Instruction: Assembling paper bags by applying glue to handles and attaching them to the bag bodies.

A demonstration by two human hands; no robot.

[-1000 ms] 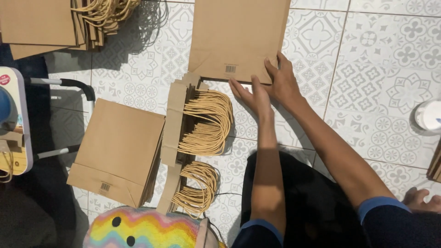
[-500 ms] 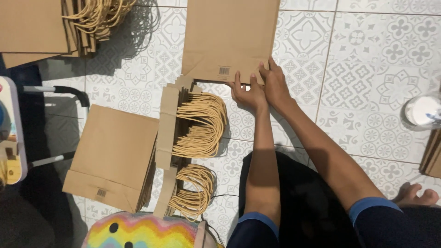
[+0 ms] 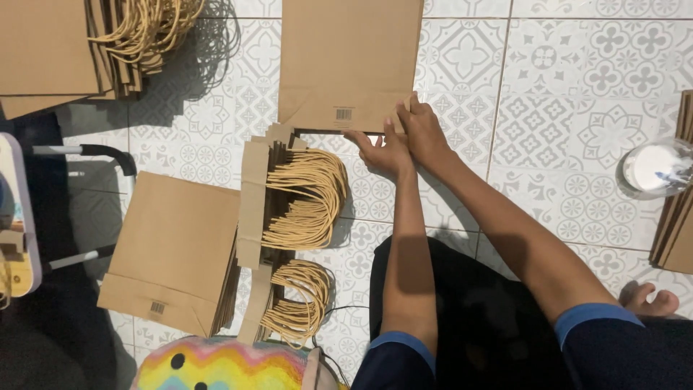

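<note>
Paper bag (image 3: 350, 61): your left hand (image 3: 381, 150) and right hand (image 3: 422, 130) press its bottom fold, fingers flat, gripping nothing; next, crease evenly.

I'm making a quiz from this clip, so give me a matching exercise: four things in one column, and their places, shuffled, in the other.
Things:
1. flat paper bag
2. left hand
3. handle bundles
4. clear cup

Places:
A. far right of the floor
B. top centre, on the tiles
C. on the bag's bottom edge, touching the right hand
D. beside the bag stack, left of the arms

Pairs: 1-B, 2-C, 3-D, 4-A
</note>
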